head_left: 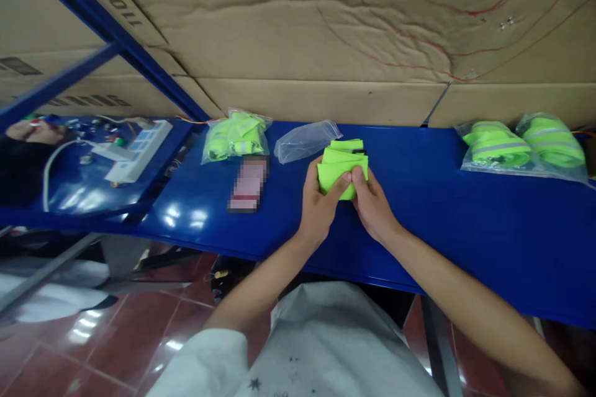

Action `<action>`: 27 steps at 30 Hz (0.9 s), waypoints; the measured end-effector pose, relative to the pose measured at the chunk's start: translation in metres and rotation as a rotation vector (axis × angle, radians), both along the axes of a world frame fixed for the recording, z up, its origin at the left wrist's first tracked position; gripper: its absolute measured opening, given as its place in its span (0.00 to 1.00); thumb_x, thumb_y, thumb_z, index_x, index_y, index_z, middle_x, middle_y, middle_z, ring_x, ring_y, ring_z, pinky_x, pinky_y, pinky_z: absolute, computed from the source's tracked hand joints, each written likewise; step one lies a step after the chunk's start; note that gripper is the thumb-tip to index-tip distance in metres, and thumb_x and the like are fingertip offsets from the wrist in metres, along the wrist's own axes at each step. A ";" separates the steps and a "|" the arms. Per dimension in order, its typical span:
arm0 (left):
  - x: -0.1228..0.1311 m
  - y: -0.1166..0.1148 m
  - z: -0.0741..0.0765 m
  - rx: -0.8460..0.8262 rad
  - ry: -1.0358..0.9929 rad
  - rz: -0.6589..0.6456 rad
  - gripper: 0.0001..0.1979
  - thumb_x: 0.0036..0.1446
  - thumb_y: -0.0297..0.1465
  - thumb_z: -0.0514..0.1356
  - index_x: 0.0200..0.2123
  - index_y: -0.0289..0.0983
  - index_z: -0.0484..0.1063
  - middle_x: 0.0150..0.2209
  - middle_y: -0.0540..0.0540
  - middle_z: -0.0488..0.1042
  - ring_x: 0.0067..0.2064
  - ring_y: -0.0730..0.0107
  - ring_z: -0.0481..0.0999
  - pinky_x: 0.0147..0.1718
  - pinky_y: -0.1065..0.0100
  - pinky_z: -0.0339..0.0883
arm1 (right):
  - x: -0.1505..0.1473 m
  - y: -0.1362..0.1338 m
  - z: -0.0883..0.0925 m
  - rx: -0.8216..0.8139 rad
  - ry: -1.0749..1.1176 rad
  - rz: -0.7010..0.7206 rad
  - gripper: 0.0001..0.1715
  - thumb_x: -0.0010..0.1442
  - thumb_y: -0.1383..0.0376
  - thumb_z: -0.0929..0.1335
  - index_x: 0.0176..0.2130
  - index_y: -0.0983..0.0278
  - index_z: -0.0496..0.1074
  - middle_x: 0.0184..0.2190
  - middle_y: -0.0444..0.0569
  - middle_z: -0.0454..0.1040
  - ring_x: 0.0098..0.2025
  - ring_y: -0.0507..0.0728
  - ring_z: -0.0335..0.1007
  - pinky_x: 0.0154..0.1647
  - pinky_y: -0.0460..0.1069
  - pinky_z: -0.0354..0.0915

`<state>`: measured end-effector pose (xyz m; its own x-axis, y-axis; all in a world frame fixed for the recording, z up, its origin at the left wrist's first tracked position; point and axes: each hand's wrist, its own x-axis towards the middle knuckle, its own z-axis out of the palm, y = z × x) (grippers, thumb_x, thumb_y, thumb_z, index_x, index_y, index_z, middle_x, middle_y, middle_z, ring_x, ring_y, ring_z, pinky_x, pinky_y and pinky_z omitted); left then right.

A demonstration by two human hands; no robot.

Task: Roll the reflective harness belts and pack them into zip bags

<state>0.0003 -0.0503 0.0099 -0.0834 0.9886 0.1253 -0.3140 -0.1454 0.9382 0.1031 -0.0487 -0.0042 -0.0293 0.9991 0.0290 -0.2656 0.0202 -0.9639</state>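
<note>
Both of my hands grip one folded neon-yellow strap [343,164] above the blue table. My left hand [321,198] wraps its left side, with the thumb lying across the front. From the right, my right hand [371,201] closes on it, its thumb pressed to the front near the left thumb. A small dark piece shows at the strap's upper right edge. Just behind and to the left lies a clear plastic bag [305,141], flat and without visible contents. The fingers behind the strap are hidden.
Left on the blue table [419,217] are a clear bag of neon-yellow straps [237,136] and a phone [249,184]. Bagged neon rolls [500,146] lie at the right. A cardboard wall [279,37] stands behind. Far left are a power strip [139,152] and another person's hands [40,131].
</note>
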 end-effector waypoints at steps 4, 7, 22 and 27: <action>0.017 0.020 0.002 -0.021 0.032 -0.076 0.28 0.56 0.42 0.72 0.54 0.40 0.67 0.51 0.44 0.75 0.50 0.65 0.78 0.50 0.65 0.73 | 0.008 0.012 0.001 -0.024 0.142 -0.099 0.36 0.60 0.37 0.70 0.56 0.57 0.72 0.54 0.51 0.78 0.57 0.61 0.75 0.56 0.55 0.73; 0.001 0.052 0.010 0.074 0.283 -0.216 0.34 0.56 0.51 0.69 0.59 0.41 0.64 0.56 0.39 0.73 0.57 0.57 0.75 0.53 0.58 0.73 | 0.022 0.026 0.003 -0.091 0.195 -0.182 0.37 0.56 0.37 0.72 0.51 0.60 0.74 0.50 0.52 0.80 0.54 0.62 0.77 0.49 0.54 0.75; -0.082 0.131 0.021 0.376 1.547 -0.203 0.55 0.56 0.53 0.68 0.76 0.40 0.44 0.64 0.31 0.70 0.66 0.42 0.69 0.65 0.45 0.57 | 0.095 0.065 -0.001 -0.047 -0.156 -0.223 0.34 0.54 0.37 0.74 0.44 0.63 0.78 0.39 0.51 0.82 0.40 0.60 0.80 0.38 0.52 0.75; -0.080 0.114 0.022 0.644 1.407 -0.195 0.53 0.54 0.58 0.66 0.74 0.41 0.52 0.67 0.33 0.66 0.66 0.43 0.68 0.65 0.50 0.55 | 0.101 0.062 0.006 -0.201 -0.201 -0.083 0.36 0.51 0.35 0.75 0.40 0.63 0.79 0.37 0.54 0.82 0.35 0.60 0.79 0.33 0.52 0.75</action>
